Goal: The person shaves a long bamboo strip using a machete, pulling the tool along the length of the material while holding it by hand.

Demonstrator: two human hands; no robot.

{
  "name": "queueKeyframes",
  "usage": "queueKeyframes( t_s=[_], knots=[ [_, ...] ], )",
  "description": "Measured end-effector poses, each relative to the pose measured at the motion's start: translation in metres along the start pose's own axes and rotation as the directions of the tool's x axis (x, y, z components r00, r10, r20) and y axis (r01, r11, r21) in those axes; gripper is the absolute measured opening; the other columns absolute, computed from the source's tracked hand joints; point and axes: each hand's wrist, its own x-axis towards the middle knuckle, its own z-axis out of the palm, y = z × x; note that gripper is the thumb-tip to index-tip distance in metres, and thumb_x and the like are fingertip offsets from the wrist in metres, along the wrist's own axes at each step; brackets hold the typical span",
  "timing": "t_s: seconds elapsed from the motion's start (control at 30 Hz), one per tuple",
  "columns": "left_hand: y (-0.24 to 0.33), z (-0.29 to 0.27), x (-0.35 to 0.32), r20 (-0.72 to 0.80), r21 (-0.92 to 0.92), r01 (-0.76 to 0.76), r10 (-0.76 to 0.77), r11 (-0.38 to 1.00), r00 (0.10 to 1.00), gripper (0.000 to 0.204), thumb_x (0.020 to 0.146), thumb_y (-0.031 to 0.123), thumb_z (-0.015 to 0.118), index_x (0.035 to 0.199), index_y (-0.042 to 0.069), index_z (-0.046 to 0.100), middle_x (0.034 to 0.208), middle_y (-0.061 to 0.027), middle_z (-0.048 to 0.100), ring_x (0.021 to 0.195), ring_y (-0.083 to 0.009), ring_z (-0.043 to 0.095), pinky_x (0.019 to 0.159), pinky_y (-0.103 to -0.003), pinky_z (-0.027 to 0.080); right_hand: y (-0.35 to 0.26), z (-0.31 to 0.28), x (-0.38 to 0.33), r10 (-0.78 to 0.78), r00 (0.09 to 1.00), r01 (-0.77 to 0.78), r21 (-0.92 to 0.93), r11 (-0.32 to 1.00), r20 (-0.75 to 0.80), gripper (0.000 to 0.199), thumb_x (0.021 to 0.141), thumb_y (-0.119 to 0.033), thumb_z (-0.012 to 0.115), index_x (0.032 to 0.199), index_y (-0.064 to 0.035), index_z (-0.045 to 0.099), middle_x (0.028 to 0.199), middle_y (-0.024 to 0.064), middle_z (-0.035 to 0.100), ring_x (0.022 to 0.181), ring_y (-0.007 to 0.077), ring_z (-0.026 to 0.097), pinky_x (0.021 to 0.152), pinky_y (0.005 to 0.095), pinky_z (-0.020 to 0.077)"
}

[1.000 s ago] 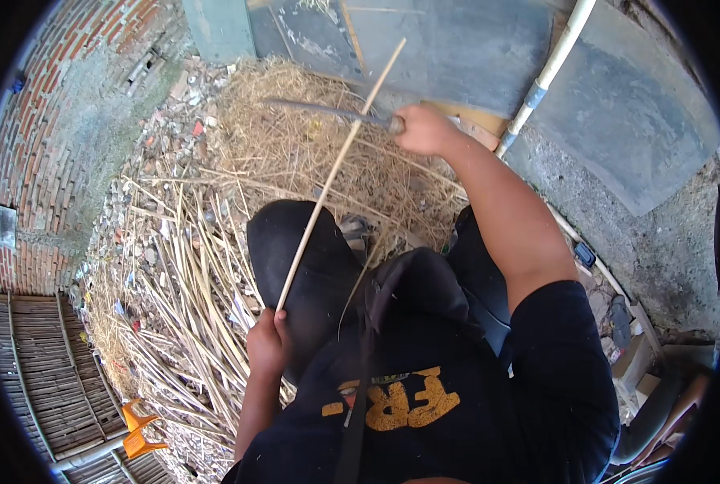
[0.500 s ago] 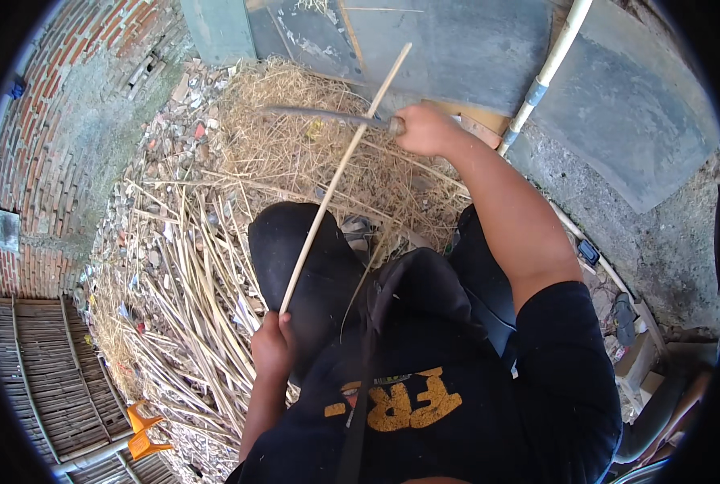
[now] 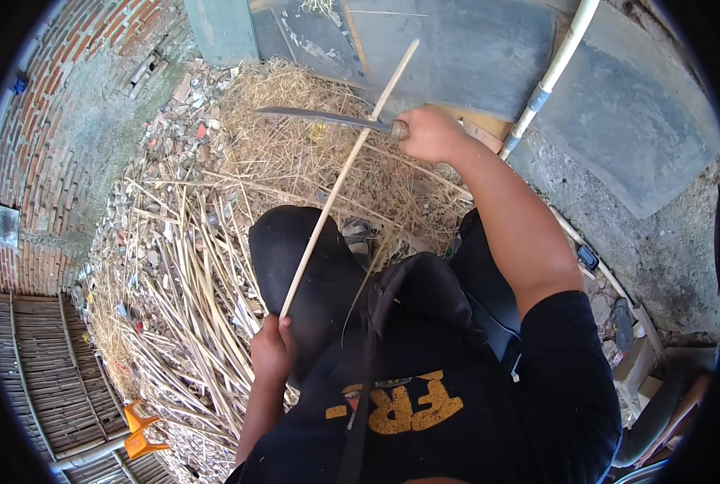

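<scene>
My left hand [image 3: 272,350] is closed round the near end of a long, pale bamboo strip [image 3: 328,203], which slants up and away to the right across my knee. Ahead, my right hand [image 3: 429,135] grips the short handle of a machete [image 3: 320,118]. Its dark blade points left and crosses the strip in its upper part, seemingly against it. The strip's far end sticks out beyond the blade, over the grey panels. A thin curled shaving [image 3: 360,294] hangs near my lap.
Many cut strips [image 3: 199,282] lie heaped on the left. A pile of straw-like shavings [image 3: 287,153] covers the ground ahead, before grey panels [image 3: 457,56]. A white pipe [image 3: 552,73] leans at the right. An orange plastic object [image 3: 141,431] is at lower left.
Hardly anything differs: the machete blade shows sharper now, with a very slight shift of the blade and my right hand. Both hands keep their hold.
</scene>
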Motion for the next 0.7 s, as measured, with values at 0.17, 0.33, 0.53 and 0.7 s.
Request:
queueKeyframes(
  t_s=[0.17, 0.33, 0.53, 0.7],
  knots=[
    [-0.008, 0.004, -0.006, 0.010, -0.038, 0.030, -0.029, 0.999, 1.000, 0.028, 0.101, 0.027, 0.050, 0.085, 0.004, 0.054, 0.065, -0.0261, 0.059, 0.065, -0.0487, 0.061, 0.059, -0.055, 0.046, -0.048, -0.005, -0.025, -0.231, 0.961, 0.229, 0.034, 0.973, 0.153, 0.018, 0.083, -0.017, 0.061, 0.097, -0.0115, 0.070, 0.089, 0.0158, 0.069, 0.086, 0.0320, 0.068, 0.080, 0.0477, 0.0545],
    [0.004, 0.006, 0.004, -0.024, -0.054, 0.011, -0.013, 0.998, 1.000, 0.028, 0.100, 0.026, 0.051, 0.085, 0.003, 0.054, 0.066, -0.0265, 0.060, 0.065, -0.0491, 0.061, 0.059, -0.056, 0.046, 0.002, 0.004, 0.000, 0.012, 0.987, -0.035, 0.146, 0.989, 0.159, 0.019, 0.080, -0.016, 0.063, 0.096, -0.0104, 0.072, 0.090, 0.0156, 0.070, 0.088, 0.0332, 0.068, 0.079, 0.0481, 0.0541],
    [-0.002, 0.002, -0.005, -0.003, 0.040, 0.000, 0.001, 0.999, 1.000, 0.024, 0.099, 0.024, 0.053, 0.086, 0.004, 0.055, 0.064, -0.0260, 0.060, 0.063, -0.0493, 0.061, 0.058, -0.057, 0.046, -0.020, -0.005, -0.011, -0.070, 0.994, 0.058, 0.148, 0.987, 0.079, 0.018, 0.074, -0.015, 0.064, 0.089, -0.0091, 0.069, 0.082, 0.0167, 0.069, 0.080, 0.0353, 0.067, 0.076, 0.0483, 0.0536],
    [-0.005, 0.012, -0.004, -0.050, -0.038, 0.020, -0.021, 0.999, 0.999, 0.028, 0.101, 0.022, 0.050, 0.082, 0.002, 0.051, 0.063, -0.0261, 0.056, 0.064, -0.0489, 0.059, 0.056, -0.053, 0.044, -0.026, -0.006, -0.016, -0.294, 0.950, 0.299, -0.031, 0.954, 0.102, 0.014, 0.080, -0.018, 0.061, 0.087, -0.0087, 0.067, 0.079, 0.0154, 0.068, 0.077, 0.0346, 0.067, 0.072, 0.0466, 0.0537]
  ],
)
